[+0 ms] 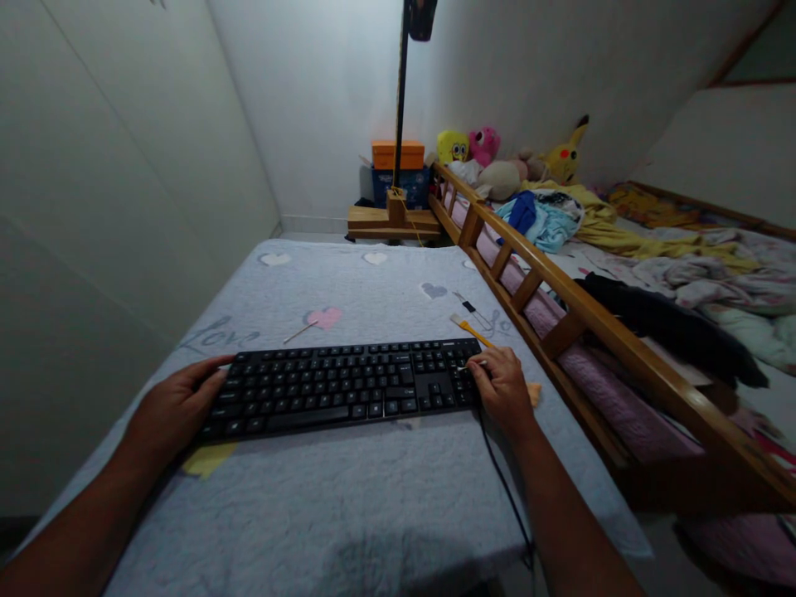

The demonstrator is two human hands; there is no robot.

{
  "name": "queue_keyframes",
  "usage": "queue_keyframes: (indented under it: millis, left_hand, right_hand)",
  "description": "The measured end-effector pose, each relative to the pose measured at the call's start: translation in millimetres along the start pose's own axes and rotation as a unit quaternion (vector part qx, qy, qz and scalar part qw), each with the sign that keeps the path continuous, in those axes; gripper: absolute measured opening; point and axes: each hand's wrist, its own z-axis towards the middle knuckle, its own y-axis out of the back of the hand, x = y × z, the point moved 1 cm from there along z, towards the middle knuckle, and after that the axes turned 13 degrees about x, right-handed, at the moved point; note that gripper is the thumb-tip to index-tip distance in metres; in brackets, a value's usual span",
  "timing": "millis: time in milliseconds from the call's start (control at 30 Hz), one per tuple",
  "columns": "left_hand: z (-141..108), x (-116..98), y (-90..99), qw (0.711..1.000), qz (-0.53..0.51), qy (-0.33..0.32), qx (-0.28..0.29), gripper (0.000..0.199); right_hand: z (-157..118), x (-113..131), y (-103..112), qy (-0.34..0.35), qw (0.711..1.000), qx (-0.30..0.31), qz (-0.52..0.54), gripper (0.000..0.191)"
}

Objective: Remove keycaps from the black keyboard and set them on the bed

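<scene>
A black keyboard (pixel 323 385) lies across a pale blue cloth with heart prints (pixel 348 506). At its left end my left hand (pixel 177 406) grips the edge, thumb and fingers around the side. Over the number pad at the right end, my right hand (pixel 501 385) pinches a thin cotton swab (pixel 468 366), its white tip down at the keys. Another cotton swab (pixel 301 332) rests on the cloth behind the keyboard. A yellow-handled brush (pixel 469 327) lies behind the right end, with thin metal tweezers (pixel 471 307) just beyond it.
A wooden bed rail (pixel 560 290) runs along the right side, with clothes and stuffed toys on the bed behind. The keyboard's cable (pixel 501 473) trails toward me. An orange item (pixel 533 394) peeks out beside my right hand. A wooden stand (pixel 395 217) and boxes are at the back.
</scene>
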Motion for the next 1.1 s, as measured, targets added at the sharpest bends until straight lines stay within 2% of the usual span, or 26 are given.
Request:
queue_keyframes:
  millis: [300,767,1100]
  left_hand:
    - [-3,-4,1.5,1.0,-0.002,-0.004,0.002,0.054]
    - [-5,-8,1.6,1.0,-0.005,0.005,-0.001,0.054]
    - [-4,-7,1.2,1.0,0.016,0.003,-0.005,0.053]
  right_hand:
    - [1,6,0,0.016,1.0,0.002,0.002,0.016]
    - [1,15,0,0.03,0.998,0.045,0.026,0.018]
    - [-1,13,1,0.04,0.998,0.037,0.032,0.018]
